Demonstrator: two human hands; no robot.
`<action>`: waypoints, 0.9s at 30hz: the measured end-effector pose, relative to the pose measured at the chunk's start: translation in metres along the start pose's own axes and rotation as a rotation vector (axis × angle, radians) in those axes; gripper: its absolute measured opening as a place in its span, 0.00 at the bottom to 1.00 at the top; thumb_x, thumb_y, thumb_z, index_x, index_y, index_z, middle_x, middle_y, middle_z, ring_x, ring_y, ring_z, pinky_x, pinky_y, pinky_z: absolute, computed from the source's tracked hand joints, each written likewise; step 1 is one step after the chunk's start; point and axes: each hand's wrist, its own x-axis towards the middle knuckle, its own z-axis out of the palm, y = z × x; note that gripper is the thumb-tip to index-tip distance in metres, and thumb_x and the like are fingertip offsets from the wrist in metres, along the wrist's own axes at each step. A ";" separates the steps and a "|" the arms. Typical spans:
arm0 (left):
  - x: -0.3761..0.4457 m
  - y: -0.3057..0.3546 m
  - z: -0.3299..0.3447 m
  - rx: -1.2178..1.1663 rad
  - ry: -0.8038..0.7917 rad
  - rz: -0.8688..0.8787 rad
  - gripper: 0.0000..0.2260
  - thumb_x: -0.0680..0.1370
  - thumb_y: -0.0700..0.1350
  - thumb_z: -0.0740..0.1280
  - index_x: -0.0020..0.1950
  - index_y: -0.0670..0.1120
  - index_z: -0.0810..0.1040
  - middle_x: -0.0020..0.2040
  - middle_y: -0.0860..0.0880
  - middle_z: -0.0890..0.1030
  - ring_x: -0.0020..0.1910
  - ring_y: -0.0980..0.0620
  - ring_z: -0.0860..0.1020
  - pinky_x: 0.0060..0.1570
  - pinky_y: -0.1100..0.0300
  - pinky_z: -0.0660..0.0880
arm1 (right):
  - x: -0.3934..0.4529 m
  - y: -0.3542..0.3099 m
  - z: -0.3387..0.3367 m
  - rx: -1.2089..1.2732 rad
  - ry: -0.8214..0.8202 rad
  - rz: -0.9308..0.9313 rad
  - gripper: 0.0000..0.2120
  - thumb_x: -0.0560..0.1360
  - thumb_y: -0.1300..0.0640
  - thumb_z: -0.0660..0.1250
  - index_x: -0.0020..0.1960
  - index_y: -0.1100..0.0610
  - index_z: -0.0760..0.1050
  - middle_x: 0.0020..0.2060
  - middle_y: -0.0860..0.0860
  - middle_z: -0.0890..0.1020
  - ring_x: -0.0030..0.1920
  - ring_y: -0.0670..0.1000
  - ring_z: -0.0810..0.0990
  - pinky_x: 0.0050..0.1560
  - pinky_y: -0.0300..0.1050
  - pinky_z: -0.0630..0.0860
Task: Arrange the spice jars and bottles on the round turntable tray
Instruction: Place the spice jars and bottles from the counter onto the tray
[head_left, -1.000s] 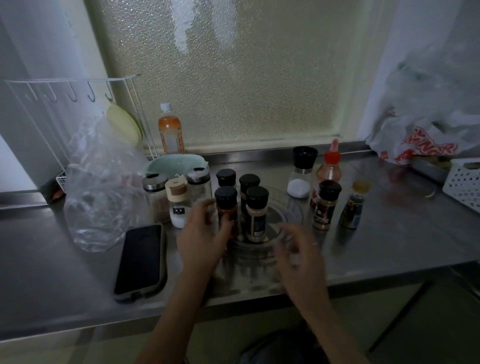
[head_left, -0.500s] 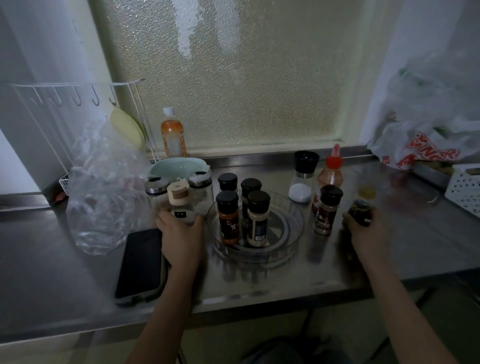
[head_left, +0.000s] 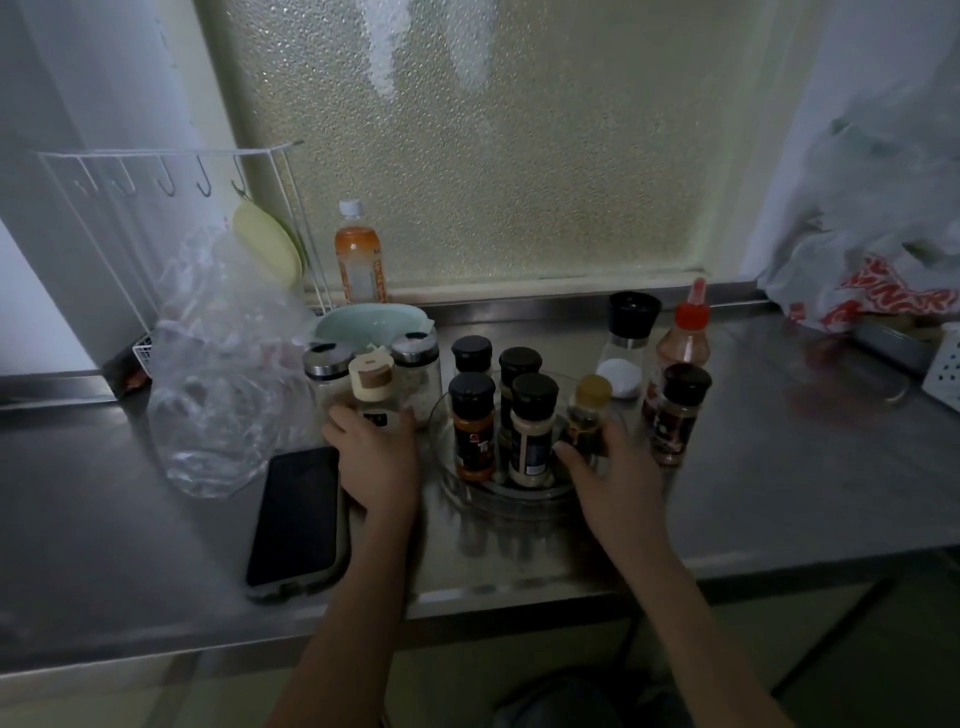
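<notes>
A clear round turntable tray (head_left: 451, 470) sits on the steel counter with several black-capped spice jars (head_left: 530, 431) standing on it. My right hand (head_left: 613, 478) grips a small dark bottle with a gold cap (head_left: 589, 410) at the tray's right side. My left hand (head_left: 376, 457) wraps a clear jar with a beige and brown lid (head_left: 370, 387) just left of the tray. Two steel-lidded glass jars (head_left: 415, 364) stand behind it. To the right stand a salt grinder (head_left: 626, 345), a red-capped sauce bottle (head_left: 684, 338) and a black-capped spice jar (head_left: 678, 413).
A phone (head_left: 298, 519) lies face up left of my left hand. A crumpled clear plastic bag (head_left: 218, 374), a pale green bowl (head_left: 363, 322), an orange drink bottle (head_left: 360, 254) and a wire rack (head_left: 156, 171) fill the back left. A white bag (head_left: 883, 244) and basket (head_left: 948, 364) sit far right.
My right hand has carried the gold-capped bottle from the far right of the counter leftward to the tray's right side. My left hand stays on the beige-lidded jar.
</notes>
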 end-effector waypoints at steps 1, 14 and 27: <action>0.000 0.000 0.001 -0.001 0.000 0.007 0.26 0.72 0.49 0.72 0.61 0.38 0.64 0.61 0.36 0.69 0.51 0.33 0.76 0.39 0.53 0.66 | 0.002 0.002 0.001 -0.043 -0.015 0.004 0.11 0.75 0.48 0.66 0.54 0.52 0.73 0.45 0.50 0.82 0.49 0.53 0.79 0.60 0.60 0.71; -0.018 0.014 -0.020 -0.361 0.197 0.174 0.24 0.69 0.48 0.73 0.60 0.43 0.70 0.56 0.45 0.75 0.53 0.48 0.75 0.49 0.55 0.74 | -0.035 0.013 -0.001 -0.070 0.099 -0.189 0.10 0.78 0.50 0.56 0.45 0.55 0.70 0.40 0.47 0.72 0.41 0.42 0.68 0.40 0.32 0.66; -0.062 0.015 -0.022 -0.255 -0.091 0.539 0.23 0.66 0.58 0.70 0.55 0.47 0.72 0.45 0.54 0.71 0.39 0.63 0.68 0.39 0.77 0.66 | -0.069 0.000 0.010 -0.088 0.027 -0.274 0.13 0.73 0.62 0.66 0.58 0.57 0.76 0.56 0.52 0.81 0.60 0.52 0.76 0.60 0.41 0.72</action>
